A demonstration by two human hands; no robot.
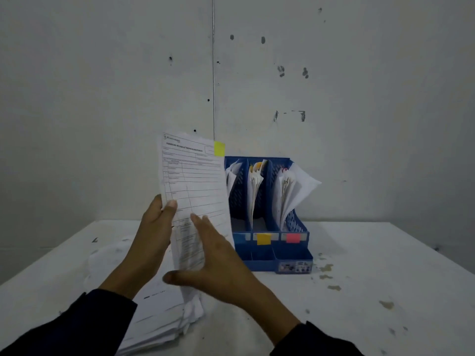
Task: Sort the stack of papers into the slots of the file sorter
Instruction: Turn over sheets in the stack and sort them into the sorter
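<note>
Right hand (218, 263) fingers spread, empty; left hand (154, 227) pinches sheet (195, 181) edge beside sorter (270, 214)

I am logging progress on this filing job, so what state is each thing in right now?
White printed form sheet with yellow sticky tab: held upright, off the table.
Left hand: grips the sheet's left edge.
Right hand: open, fingers straight, in front of the sheet.
Blue plastic file sorter: upright, papers in all three slots.
Stack of white papers: lying on the table, unsorted.
</note>
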